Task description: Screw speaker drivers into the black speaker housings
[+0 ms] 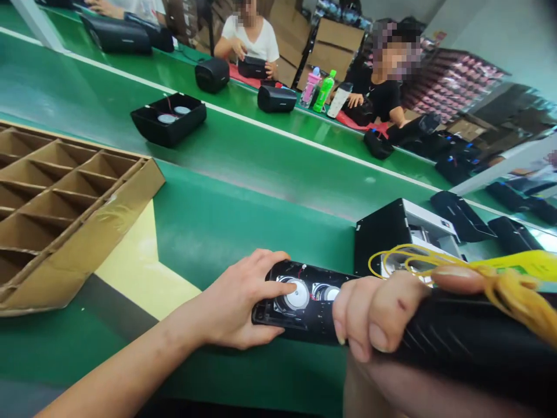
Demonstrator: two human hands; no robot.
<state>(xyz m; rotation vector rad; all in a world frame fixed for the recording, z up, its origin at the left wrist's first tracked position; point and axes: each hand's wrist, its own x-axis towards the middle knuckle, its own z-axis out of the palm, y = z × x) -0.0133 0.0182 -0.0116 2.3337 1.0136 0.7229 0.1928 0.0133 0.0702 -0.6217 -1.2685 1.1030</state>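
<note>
green bottle [325, 91] — beside a pink bottle [310, 87].

The left hand [250, 299] holds the end of a black case [304, 319], and one finger touches a white round speaker [298, 297] inside it. The right hand [383, 313] closes around a long dark object [470, 342], which partly covers the case; what it is exactly, the view does not tell. Yellow cord [517, 296] lies over this object. At left on the green bench [243, 223] is a cardboard box [87, 249] with dividers. Farther away stands an open black shell [174, 129]. Across the bench, a person in white [261, 40] holds a black box [252, 68], near three bottles [324, 93].
</note>
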